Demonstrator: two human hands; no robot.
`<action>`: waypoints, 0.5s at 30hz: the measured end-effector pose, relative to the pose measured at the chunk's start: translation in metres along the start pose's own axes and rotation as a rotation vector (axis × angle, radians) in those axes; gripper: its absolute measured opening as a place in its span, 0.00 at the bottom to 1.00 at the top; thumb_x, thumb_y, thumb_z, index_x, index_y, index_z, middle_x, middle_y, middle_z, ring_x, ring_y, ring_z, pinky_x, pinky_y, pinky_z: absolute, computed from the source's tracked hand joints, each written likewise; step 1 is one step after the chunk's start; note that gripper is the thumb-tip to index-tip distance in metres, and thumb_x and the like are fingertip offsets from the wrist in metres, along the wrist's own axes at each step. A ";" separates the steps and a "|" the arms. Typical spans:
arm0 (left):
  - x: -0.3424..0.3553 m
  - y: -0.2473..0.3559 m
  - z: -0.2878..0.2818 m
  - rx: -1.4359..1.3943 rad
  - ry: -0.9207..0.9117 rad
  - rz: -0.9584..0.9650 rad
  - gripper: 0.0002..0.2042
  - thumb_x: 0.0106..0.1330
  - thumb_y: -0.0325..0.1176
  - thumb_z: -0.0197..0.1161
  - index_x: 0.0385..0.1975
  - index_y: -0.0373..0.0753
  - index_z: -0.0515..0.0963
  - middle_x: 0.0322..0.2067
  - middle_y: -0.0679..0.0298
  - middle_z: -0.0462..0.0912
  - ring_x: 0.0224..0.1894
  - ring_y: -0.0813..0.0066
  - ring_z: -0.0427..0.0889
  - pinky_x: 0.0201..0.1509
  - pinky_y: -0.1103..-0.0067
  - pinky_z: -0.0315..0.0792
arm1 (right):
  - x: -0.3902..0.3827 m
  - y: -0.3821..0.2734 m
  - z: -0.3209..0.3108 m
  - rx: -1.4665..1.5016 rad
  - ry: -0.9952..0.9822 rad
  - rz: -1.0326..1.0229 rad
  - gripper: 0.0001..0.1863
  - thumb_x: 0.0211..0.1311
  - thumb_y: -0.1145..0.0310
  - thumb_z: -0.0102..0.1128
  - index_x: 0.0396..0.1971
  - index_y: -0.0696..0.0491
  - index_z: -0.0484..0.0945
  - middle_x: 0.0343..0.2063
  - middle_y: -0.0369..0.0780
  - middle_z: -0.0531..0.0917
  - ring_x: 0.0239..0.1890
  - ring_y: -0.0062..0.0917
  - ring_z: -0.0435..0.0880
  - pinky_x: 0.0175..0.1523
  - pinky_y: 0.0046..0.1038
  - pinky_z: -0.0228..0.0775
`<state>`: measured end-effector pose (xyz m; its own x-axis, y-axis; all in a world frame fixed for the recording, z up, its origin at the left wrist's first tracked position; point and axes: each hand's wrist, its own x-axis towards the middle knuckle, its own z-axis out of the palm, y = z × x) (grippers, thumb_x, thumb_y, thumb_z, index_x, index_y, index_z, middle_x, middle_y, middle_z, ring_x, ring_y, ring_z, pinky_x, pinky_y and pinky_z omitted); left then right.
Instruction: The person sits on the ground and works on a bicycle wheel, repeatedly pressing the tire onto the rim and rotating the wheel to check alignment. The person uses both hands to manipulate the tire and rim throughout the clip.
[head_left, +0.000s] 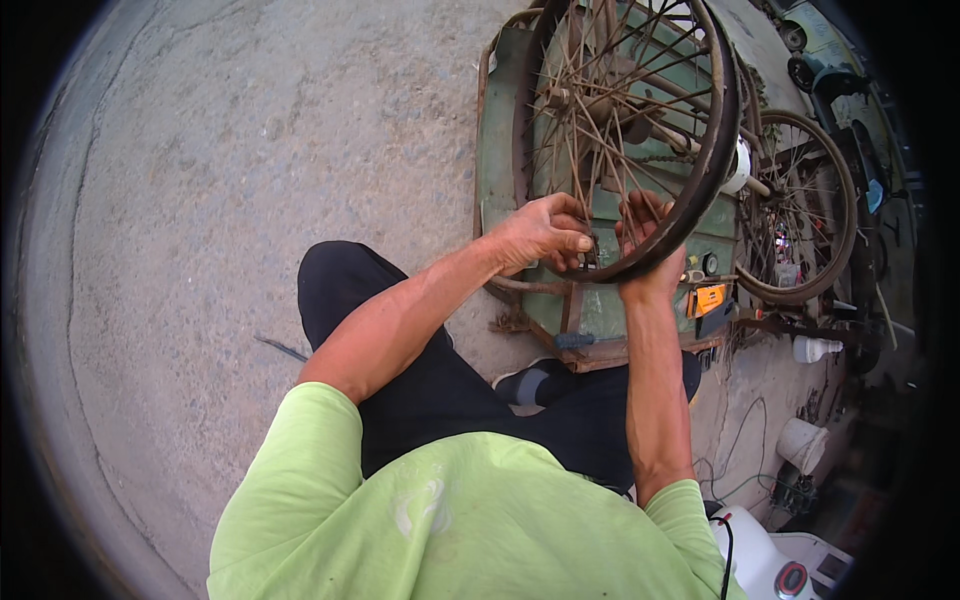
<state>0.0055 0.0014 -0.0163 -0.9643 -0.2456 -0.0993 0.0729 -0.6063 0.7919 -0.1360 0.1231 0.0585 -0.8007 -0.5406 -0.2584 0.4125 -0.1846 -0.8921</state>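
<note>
A rusty spoked wheel (712, 150) with a dark rim rises in front of me, its hub and long spokes over a green metal cart bed (500, 130). My left hand (540, 238) is at the rim's lower edge, thumb and fingers pinched round a spoke close to the rim. From the outer side, my right hand (643, 225) reaches behind the rim, which crosses over my wrist. Its fingers are curled among the spokes, palm partly towards me; what they grip is partly hidden.
An orange and dark box (708, 300) lies on the cart at right. Beyond stand a second spoked wheel (850, 210), a white cup-like container (815, 348) and a white bucket (802, 442). Thin cable (745, 430) trails on the ground. A white machine (750, 555) is at lower right.
</note>
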 end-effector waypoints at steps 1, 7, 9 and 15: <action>-0.001 0.000 0.005 -0.058 0.002 0.027 0.32 0.66 0.39 0.75 0.62 0.29 0.69 0.45 0.58 0.86 0.32 0.73 0.86 0.34 0.80 0.82 | -0.002 -0.005 0.002 -0.007 0.000 -0.021 0.24 0.75 0.49 0.52 0.55 0.54 0.77 0.49 0.40 0.85 0.52 0.29 0.83 0.56 0.30 0.71; 0.004 0.001 0.019 -0.330 -0.181 0.009 0.31 0.67 0.41 0.74 0.62 0.30 0.68 0.50 0.56 0.85 0.32 0.75 0.86 0.32 0.82 0.82 | -0.004 -0.029 0.015 -0.011 -0.035 -0.063 0.23 0.75 0.50 0.49 0.55 0.52 0.78 0.51 0.41 0.84 0.53 0.29 0.82 0.58 0.33 0.71; 0.006 0.001 0.024 -0.321 -0.155 0.043 0.29 0.67 0.42 0.74 0.59 0.31 0.71 0.46 0.58 0.86 0.28 0.77 0.84 0.29 0.82 0.79 | -0.004 -0.032 0.016 0.013 -0.052 -0.063 0.22 0.76 0.51 0.47 0.55 0.52 0.78 0.51 0.41 0.84 0.53 0.30 0.82 0.58 0.33 0.71; 0.010 0.002 0.041 -0.053 0.121 0.048 0.25 0.63 0.49 0.77 0.44 0.32 0.78 0.30 0.63 0.81 0.19 0.81 0.75 0.21 0.83 0.69 | -0.005 -0.029 0.014 -0.007 -0.087 -0.112 0.25 0.77 0.50 0.46 0.56 0.55 0.78 0.52 0.44 0.84 0.56 0.33 0.82 0.60 0.38 0.72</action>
<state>-0.0143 0.0285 0.0087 -0.9217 -0.3628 -0.1371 0.1341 -0.6300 0.7649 -0.1385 0.1199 0.0909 -0.8007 -0.5861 -0.1241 0.3191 -0.2419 -0.9163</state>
